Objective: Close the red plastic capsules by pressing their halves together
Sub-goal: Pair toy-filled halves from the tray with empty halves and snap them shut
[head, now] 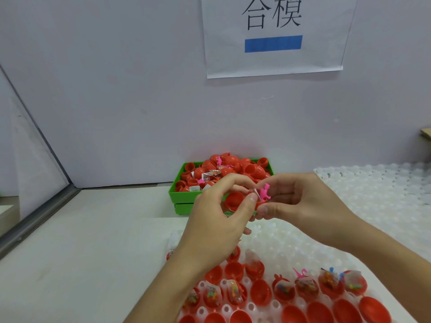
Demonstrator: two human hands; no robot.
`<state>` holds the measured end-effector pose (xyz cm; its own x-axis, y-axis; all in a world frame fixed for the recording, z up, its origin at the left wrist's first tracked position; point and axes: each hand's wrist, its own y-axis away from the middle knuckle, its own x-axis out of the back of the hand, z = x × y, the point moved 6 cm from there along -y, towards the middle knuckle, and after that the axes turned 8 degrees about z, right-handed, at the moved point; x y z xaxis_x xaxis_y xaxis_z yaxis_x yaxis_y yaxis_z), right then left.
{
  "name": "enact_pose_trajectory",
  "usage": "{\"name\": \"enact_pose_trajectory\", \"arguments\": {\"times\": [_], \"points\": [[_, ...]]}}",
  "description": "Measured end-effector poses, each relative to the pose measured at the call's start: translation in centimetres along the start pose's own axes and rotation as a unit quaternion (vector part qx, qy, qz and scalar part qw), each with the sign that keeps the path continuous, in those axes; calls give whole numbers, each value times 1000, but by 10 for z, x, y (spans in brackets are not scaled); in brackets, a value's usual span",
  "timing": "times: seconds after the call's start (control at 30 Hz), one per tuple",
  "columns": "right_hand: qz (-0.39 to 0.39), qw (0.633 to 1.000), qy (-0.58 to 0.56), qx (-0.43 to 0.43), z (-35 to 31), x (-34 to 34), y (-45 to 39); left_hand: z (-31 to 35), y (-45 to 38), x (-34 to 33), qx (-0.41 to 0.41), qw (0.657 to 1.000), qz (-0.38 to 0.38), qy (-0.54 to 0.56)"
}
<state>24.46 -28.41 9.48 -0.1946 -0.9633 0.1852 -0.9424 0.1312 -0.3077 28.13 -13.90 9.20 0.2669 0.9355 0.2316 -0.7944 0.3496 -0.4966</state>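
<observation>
My left hand (219,210) grips an empty red capsule half (234,199), its hollow facing me. My right hand (300,201) pinches the other red half (261,203), mostly hidden by fingers, with a pink toy figure (265,191) and a small packet sticking out of it. The two halves are side by side and apart, held above the table in front of a green bin. Below my hands a white dimpled tray (268,238) holds several open red halves (260,292), some filled with packets and toys.
The green bin (184,194) at the back is heaped with red halves, packets and pink toys. A second white dimpled tray (373,194) lies at the right. A wall with a paper sign (272,36) stands behind; a metal frame rail (39,213) runs along the left.
</observation>
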Motion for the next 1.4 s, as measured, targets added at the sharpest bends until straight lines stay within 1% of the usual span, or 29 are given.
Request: {"name": "enact_pose_trajectory", "arguments": {"times": [0.03, 0.1, 0.17, 0.2, 0.33, 0.43, 0.57, 0.73, 0.9, 0.97, 1.1, 1.27, 1.4], "points": [[1, 1000, 4, 5, 0, 0, 0, 1, 1, 0, -4, 1000, -1, -5], [8, 1000, 22, 17, -1, -1, 0, 4, 1, -2, -34, 998, -11, -51], [10, 999, 35, 27, -3, -1, 1, 7, 2, -7, -73, 992, -38, -100], [8, 999, 39, 31, -4, -1, 1, 8, 2, -8, -81, 990, -49, -108], [7, 1000, 11, 19, -7, 2, 1, 6, 1, -3, -41, 997, -36, -50], [6, 1000, 6, 15, -7, 0, 1, 7, 1, -3, -34, 998, -37, -39], [4, 1000, 14, 18, -7, 1, 2, 10, 2, -4, -45, 997, -28, -50], [19, 997, 70, 33, -4, -2, 2, 10, 1, 0, -44, 996, 32, -69], [12, 998, 46, 50, -8, -4, 4, 12, 0, 4, -53, 995, 49, -76], [8, 998, 30, 55, -10, -5, 4, 13, -1, 5, -56, 995, 46, -75], [30, 998, 16, 48, -7, -4, 1, 3, -1, 3, -1, 999, 31, -36], [43, 998, 14, 38, -4, 0, -1, 4, -1, -3, 26, 999, -7, 31], [52, 998, 3, 22, 0, 5, -2, 1, -2, -1, 34, 998, -33, 29]]}}
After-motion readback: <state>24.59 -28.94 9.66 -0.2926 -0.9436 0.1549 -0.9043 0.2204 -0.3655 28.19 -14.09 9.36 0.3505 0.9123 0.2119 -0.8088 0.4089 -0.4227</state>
